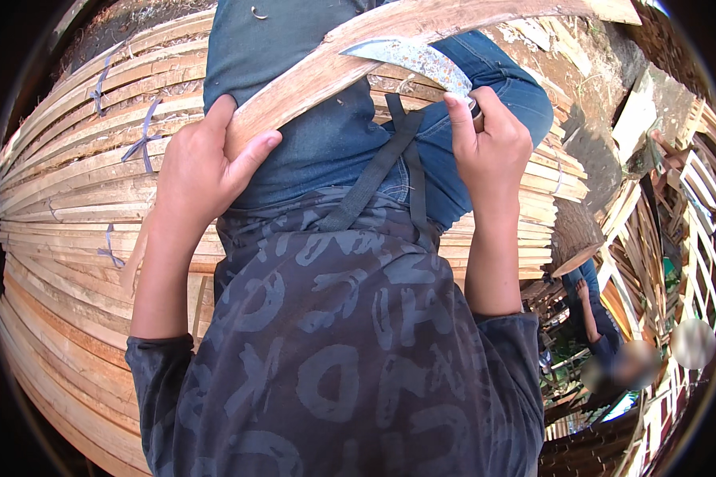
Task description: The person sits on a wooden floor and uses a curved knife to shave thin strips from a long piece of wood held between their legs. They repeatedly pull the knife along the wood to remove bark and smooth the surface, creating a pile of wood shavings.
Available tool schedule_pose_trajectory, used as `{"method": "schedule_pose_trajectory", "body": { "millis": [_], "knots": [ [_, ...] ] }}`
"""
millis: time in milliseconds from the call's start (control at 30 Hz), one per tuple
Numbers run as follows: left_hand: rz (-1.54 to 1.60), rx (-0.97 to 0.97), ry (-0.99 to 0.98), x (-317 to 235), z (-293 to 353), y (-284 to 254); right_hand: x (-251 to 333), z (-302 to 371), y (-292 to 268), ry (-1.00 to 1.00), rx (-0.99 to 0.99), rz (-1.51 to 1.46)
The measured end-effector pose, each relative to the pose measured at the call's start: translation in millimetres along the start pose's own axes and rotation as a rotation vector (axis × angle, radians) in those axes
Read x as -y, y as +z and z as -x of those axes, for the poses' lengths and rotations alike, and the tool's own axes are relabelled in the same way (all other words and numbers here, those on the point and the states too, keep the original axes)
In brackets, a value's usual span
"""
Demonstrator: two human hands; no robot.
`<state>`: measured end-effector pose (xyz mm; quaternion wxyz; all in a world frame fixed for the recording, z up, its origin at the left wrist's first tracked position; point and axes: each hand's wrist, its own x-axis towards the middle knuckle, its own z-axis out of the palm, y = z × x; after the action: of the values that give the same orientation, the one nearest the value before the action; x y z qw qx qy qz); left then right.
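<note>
Plank [402,24] in left hand [199,163], knife [449,78] in right hand [495,143] — blade [418,59] curved

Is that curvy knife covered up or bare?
Bare: the curved knife shows its speckled blade with no cover over it, while the right hand grips its handle.

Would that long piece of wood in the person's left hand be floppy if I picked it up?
Probably not: the long piece of wood looks thick and solid, so it should feel stiff. It might feel heavy at the far end, since the left hand grips just one end. Its curved shape would likely make it poor at rolling.
</note>
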<state>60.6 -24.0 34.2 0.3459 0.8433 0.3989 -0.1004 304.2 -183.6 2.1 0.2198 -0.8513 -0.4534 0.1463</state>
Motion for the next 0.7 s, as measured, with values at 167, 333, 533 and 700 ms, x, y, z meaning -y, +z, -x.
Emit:
{"method": "schedule_pose_trajectory", "body": {
  "millis": [167, 333, 533, 700],
  "knots": [
    [0.016, 0.025, -0.036, -2.2, -1.6, -1.2, -14.3, -8.4, -7.4, 0.028, -0.056, 0.134],
    [0.015, 0.05, -0.051, -5.7, -4.2, -4.0, -17.2, -6.6, -5.0, 0.067, -0.064, 0.115],
    [0.078, 0.041, -0.045, 2.1, -0.7, -5.6, -81.1, -12.4, -27.8, 0.414, -0.233, 0.036],
    [0.068, -0.015, 0.0, 6.0, -4.2, -2.7, -129.5, 6.4, -75.6, 0.452, -0.253, 0.145]
  ]
}}
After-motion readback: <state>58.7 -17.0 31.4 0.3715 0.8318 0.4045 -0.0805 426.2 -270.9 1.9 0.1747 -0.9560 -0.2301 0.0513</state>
